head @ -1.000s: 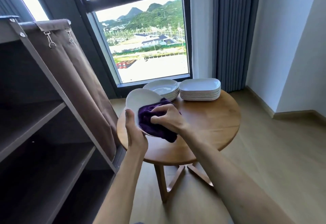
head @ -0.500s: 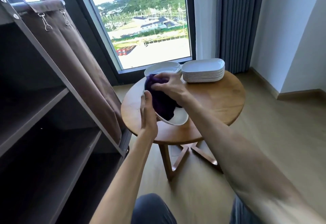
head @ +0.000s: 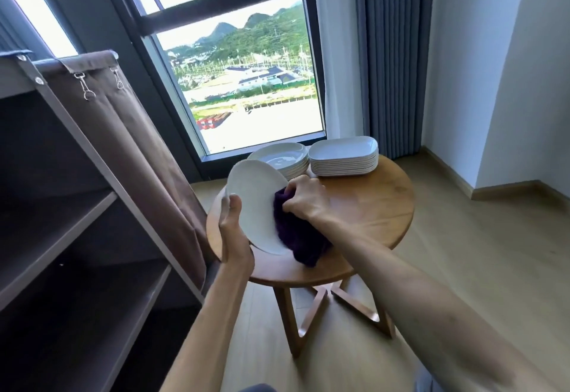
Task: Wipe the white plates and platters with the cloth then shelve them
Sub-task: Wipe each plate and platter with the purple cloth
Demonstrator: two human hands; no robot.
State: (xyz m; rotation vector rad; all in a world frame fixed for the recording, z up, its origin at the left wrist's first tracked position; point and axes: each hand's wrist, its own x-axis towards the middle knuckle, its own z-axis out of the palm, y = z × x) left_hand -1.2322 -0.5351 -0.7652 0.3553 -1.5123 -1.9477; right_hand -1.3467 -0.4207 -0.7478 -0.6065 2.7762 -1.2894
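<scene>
My left hand (head: 233,231) holds a white round plate (head: 254,203) by its near left rim, tilted up over the round wooden table (head: 370,206). My right hand (head: 303,197) grips a dark purple cloth (head: 296,237) against the plate's right side; the cloth hangs down past the plate's lower edge. Behind them on the table stand a stack of round white plates (head: 283,155) and, to its right, a stack of white rectangular platters (head: 344,155).
A brown fabric-sided shelf unit (head: 77,222) with open shelves fills the left, close to the table. A tall window (head: 246,83) and grey curtain (head: 388,52) are behind. Wooden floor (head: 478,253) lies open to the right of the table.
The cloth and my right hand have slid from the plate's upper part to its right and lower edge. The plate now faces me more, and the view has tilted up.
</scene>
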